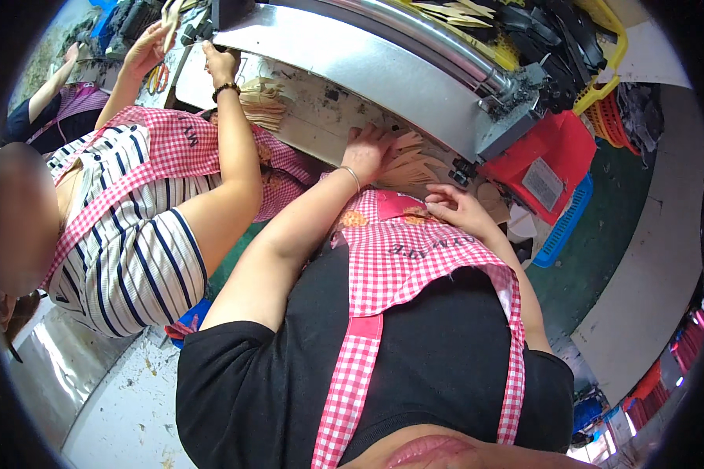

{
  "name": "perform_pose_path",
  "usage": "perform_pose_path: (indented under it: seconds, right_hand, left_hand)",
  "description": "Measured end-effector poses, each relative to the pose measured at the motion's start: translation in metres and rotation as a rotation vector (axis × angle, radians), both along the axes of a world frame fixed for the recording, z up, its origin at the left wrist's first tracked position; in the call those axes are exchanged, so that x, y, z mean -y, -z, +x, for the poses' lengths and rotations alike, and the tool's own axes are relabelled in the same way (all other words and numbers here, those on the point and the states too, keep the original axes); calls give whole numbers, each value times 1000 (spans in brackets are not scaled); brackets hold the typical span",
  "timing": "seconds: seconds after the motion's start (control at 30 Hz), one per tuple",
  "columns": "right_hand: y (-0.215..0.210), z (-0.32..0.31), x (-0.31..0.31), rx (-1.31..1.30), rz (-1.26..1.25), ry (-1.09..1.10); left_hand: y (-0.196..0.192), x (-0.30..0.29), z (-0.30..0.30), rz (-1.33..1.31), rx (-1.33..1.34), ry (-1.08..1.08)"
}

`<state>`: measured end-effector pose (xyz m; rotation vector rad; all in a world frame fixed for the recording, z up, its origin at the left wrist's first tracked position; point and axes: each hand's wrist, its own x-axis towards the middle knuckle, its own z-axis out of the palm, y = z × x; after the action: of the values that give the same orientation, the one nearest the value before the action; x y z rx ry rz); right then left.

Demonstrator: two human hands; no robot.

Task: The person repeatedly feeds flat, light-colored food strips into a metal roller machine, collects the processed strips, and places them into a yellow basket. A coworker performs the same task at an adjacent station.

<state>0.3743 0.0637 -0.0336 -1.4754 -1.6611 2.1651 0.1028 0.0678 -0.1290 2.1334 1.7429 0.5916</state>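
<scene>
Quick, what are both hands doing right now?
Left hand: open, fingers spread on the tan pieces.
Right hand: fingers curled, holding what cannot be told.

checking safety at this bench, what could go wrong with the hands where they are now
The left hand rests on the wooden pieces right under the edge of the metal machine, so fingers might get pinched. The co-worker's arm works close alongside, so a bump could scatter the stack. The right hand hovers near the machine's corner.

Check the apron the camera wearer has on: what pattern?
Red-and-white gingham check on the apron, clearest in the head view.
</scene>
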Motion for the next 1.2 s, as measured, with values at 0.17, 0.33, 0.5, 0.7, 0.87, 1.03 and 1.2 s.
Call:
perform_pose_path:
  seconds: [0.17,0.33,0.5,0.7,0.87,1.03,1.2]
  right_hand:
    - [34,-26,0,86,149,17]
    - [29,-38,-12,40,163,-85]
    - [54,-33,-3,63,182,19]
    - [65,-68,-19,-169,49,407]
    - [65,-78,-20,-308,-8,472]
    - [91,-71,-12,-222,-176,684]
    - [85,-55,-5,-64,-143,449]
  left_hand:
    - [11,7,1,-194,91,-20]
    - [7,0,10,-153,-51,-4]
    - [-26,9,0,-357,338,-68]
    - [-29,24,-5,-733,996,7]
    - [-37,19,1,-768,915,-85]
    - [-22,12,3,-508,484,-201]
    - [-26,17,-1,-290,191,-43]
